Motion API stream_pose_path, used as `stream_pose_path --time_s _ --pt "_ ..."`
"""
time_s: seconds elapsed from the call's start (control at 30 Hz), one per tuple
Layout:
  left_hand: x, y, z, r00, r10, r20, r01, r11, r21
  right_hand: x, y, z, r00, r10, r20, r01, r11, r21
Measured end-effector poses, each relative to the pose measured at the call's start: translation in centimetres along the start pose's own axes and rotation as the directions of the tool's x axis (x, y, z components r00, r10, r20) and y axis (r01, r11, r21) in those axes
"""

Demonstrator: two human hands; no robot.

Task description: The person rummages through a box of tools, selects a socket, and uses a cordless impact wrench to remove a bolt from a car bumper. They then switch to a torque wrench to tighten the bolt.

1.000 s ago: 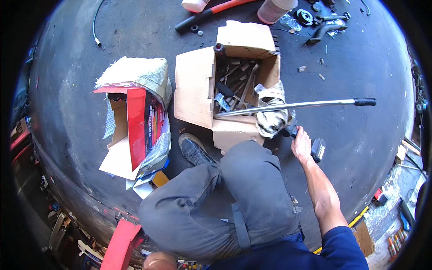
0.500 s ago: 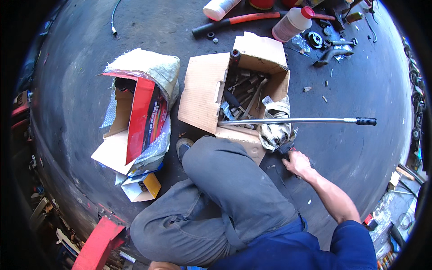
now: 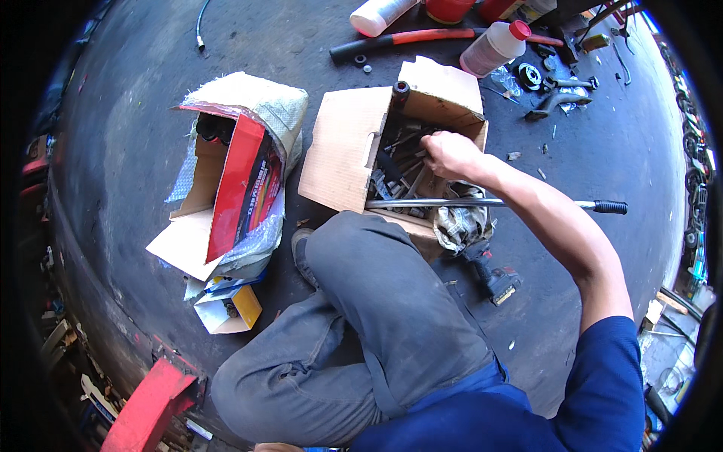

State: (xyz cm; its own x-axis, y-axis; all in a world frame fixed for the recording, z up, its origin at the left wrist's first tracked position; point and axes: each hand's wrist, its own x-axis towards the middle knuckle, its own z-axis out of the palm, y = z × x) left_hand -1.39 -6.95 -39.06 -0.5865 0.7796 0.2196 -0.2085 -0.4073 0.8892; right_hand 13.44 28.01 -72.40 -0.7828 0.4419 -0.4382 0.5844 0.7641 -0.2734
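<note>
My right hand [image 3: 452, 157] reaches into an open cardboard box [image 3: 343, 151] of metal tools [image 3: 407, 164]. Its fingers are curled together over the tools near the box's right side; what they hold, if anything, is hidden. Under my forearm a long metal bar with a black grip [image 3: 610, 207] lies across the box's near edge. A crumpled patterned cloth [image 3: 459, 226] hangs at the box's near right corner. Beside it on the floor rests a dark cordless power tool [image 3: 493, 280]. Of my left side only a sliver of skin shows at the lower edge, its fingers unseen.
To the left stands a red-printed carton [image 3: 235, 188] in a woven white sack [image 3: 252, 98], with a small yellow-and-white box [image 3: 230, 310] near it. Beyond are a red-capped bottle [image 3: 493, 49], a black-and-orange hose [image 3: 429, 36] and metal parts [image 3: 557, 102]. A red metal beam [image 3: 151, 407] is lower left.
My right hand has left the cordless power tool beside the cloth and moved up and left into the tool box. The power tool now lies uncovered on the floor.
</note>
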Motion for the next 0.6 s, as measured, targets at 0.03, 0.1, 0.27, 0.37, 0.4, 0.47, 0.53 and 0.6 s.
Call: stream_pose_path --time_s 0.03,0.1,0.27,0.37,0.4,0.47,0.53,0.6 --pt "-0.6 0.1 0.0 1.000 -0.011 -0.015 0.011 1.000 0.003 0.7 0.3 1.1 0.996 -0.083 0.034 0.084 0.996 -0.028" --pt "-0.9 -0.1 0.1 1.000 -0.017 -0.021 0.017 1.000 0.006 1.6 0.6 2.9 0.953 -0.220 0.210 0.272 0.926 -0.262" --pt "0.4 0.0 0.4 0.929 -0.363 0.072 0.364 0.931 -0.009 2.9 -0.2 5.8 0.741 -0.604 0.294 0.656 0.559 -0.507" --pt "-0.2 0.9 -0.4 0.952 -0.303 0.035 0.302 0.953 0.019 3.3 -0.2 6.8 0.724 -0.636 0.265 0.633 0.463 -0.621" --pt "-0.7 1.0 -0.7 0.968 -0.251 0.024 0.250 0.968 0.032 3.4 -0.2 7.1 0.686 -0.683 0.252 0.633 0.389 -0.670" --pt "-1.7 1.0 -1.1 0.985 -0.169 0.037 0.167 0.985 0.046 3.7 -0.3 7.5 0.651 -0.698 0.298 0.622 0.265 -0.737" --pt "-2.3 0.7 -1.4 0.989 -0.136 0.051 0.134 0.990 0.048 3.8 -0.6 7.6 0.645 -0.684 0.340 0.597 0.173 -0.784" --pt "-2.4 0.4 -1.4 0.989 -0.135 0.064 0.133 0.990 0.038 3.8 -0.9 7.6 0.658 -0.651 0.379 0.609 0.164 -0.776"
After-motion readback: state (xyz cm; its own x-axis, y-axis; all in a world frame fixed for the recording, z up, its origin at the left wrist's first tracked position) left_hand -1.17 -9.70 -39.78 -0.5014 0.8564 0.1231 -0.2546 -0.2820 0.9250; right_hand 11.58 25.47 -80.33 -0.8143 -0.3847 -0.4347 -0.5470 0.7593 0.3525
